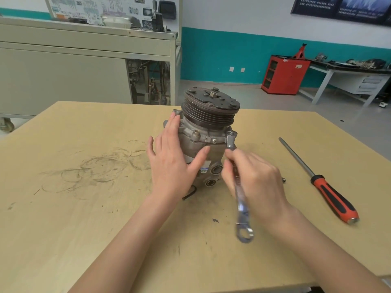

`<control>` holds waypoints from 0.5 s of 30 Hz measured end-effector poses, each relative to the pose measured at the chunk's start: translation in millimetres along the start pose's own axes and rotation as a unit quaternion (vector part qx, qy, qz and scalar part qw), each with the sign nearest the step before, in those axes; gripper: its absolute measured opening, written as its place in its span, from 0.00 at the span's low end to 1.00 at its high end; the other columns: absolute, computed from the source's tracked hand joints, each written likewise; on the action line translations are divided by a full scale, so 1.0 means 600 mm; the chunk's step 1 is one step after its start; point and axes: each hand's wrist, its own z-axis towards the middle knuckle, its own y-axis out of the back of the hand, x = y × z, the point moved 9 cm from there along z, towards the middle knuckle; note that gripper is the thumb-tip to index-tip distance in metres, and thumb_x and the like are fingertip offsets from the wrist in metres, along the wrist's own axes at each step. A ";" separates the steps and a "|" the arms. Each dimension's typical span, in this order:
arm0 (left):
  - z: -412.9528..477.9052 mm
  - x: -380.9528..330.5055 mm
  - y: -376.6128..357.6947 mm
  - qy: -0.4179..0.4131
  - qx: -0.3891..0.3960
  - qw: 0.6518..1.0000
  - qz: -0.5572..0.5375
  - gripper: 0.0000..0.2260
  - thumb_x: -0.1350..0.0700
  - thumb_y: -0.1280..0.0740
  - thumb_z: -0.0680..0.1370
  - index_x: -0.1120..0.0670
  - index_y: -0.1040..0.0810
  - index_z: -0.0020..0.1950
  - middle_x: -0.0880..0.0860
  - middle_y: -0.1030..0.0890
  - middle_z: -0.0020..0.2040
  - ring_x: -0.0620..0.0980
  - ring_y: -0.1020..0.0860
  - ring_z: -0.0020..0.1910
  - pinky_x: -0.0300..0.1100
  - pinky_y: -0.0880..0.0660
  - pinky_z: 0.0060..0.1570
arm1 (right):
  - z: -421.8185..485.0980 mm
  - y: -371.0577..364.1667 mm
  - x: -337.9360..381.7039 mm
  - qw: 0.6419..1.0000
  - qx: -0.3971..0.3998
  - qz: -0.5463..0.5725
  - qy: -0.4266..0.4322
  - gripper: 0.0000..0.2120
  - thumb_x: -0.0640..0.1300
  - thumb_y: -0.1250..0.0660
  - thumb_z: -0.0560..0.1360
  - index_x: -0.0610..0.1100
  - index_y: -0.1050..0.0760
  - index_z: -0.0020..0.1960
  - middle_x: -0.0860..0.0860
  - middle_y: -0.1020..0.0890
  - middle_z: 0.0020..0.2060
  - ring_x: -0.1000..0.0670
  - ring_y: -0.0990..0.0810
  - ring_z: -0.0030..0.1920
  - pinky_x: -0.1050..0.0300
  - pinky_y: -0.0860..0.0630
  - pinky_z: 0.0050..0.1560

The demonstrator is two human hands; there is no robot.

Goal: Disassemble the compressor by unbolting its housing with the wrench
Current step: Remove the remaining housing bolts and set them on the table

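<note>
A grey metal compressor (pixel 203 132) with a dark grooved pulley on top stands upright in the middle of the wooden table (pixel 84 208). My left hand (pixel 173 161) lies flat against its left side, fingers straight. My right hand (pixel 251 178) grips the shank of a silver wrench (pixel 243 212). The wrench's far end sits on a bolt at the housing's right flange (pixel 231 138), and its ring end points toward me above the table.
A screwdriver (pixel 323 185) with a red and black handle lies on the table to the right. A small bolt (pixel 284 179) lies between it and my right hand. A grey cabinet on wheels (pixel 63 66) stands behind the table.
</note>
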 end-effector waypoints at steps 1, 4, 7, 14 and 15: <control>0.000 0.001 0.000 0.000 -0.001 1.000 -0.002 0.38 0.35 0.42 0.73 0.56 0.39 0.77 0.52 0.33 0.75 0.53 0.32 0.71 0.62 0.43 0.72 | -0.010 -0.001 -0.021 0.998 -0.013 0.057 -0.017 0.10 0.38 0.41 0.74 0.36 0.22 0.39 0.53 0.25 0.28 0.57 0.32 0.30 0.70 0.32 0.32; 0.000 0.006 0.001 0.003 -0.003 1.000 -0.009 0.37 0.36 0.42 0.73 0.55 0.39 0.77 0.52 0.33 0.75 0.51 0.33 0.71 0.61 0.45 0.73 | -0.039 -0.026 -0.103 0.937 -0.010 0.315 -0.148 0.08 0.39 0.37 0.73 0.42 0.20 0.47 0.55 0.23 0.30 0.57 0.27 0.31 0.69 0.30 0.33; -0.001 0.003 0.003 -0.009 -0.011 1.000 -0.001 0.35 0.37 0.41 0.74 0.56 0.36 0.75 0.52 0.33 0.75 0.52 0.31 0.69 0.63 0.41 0.71 | -0.052 -0.080 -0.172 0.767 0.037 0.568 -0.295 0.13 0.37 0.38 0.73 0.50 0.18 0.43 0.51 0.19 0.28 0.53 0.22 0.31 0.61 0.25 0.35; -0.002 -0.003 0.007 -0.014 -0.030 0.999 0.026 0.33 0.38 0.40 0.74 0.59 0.32 0.72 0.55 0.31 0.74 0.55 0.27 0.66 0.64 0.36 0.67 | -0.026 -0.195 -0.206 0.480 0.188 0.762 -0.393 0.19 0.46 0.17 0.55 0.45 0.17 0.43 0.51 0.22 0.24 0.54 0.24 0.25 0.65 0.25 0.27; -0.002 -0.004 0.008 -0.014 -0.030 0.999 0.026 0.33 0.38 0.41 0.74 0.59 0.32 0.72 0.55 0.31 0.74 0.55 0.27 0.66 0.64 0.36 0.67 | -0.023 -0.209 -0.205 0.466 0.193 0.766 -0.399 0.19 0.46 0.16 0.53 0.45 0.17 0.42 0.51 0.22 0.24 0.55 0.24 0.24 0.66 0.25 0.26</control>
